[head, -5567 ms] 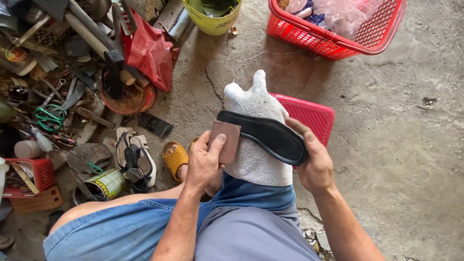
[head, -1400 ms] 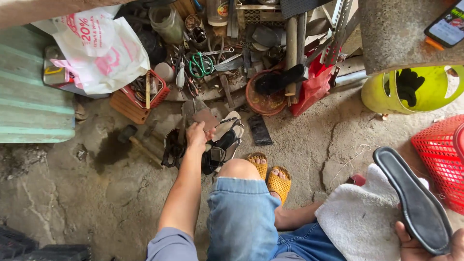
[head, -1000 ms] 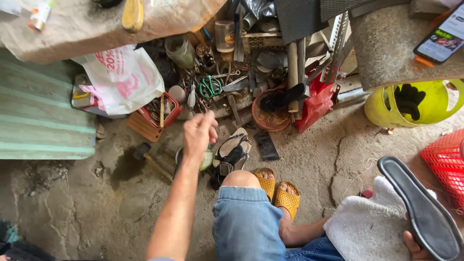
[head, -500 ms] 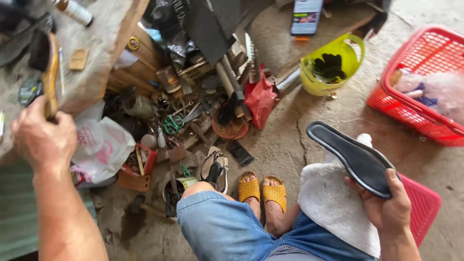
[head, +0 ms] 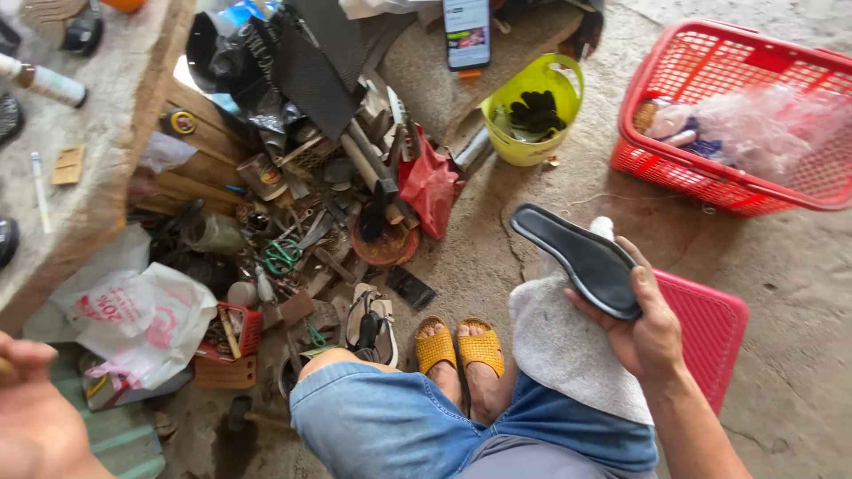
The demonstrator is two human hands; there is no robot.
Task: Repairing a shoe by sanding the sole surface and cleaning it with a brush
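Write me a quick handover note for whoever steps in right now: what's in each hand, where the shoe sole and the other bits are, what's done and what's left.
Right hand: grips the black shoe sole at its near end, held above the white towel on the right knee.
Left hand: at the lower left edge of the view, blurred; whether it holds anything cannot be told.
Around: tool pile on the floor ahead, yellow bucket and red basket beyond, red tray by the right knee.
Done: sole is picked up and in hand.
Left: nothing is attached to the sole yet; no shoe upper is in hand.
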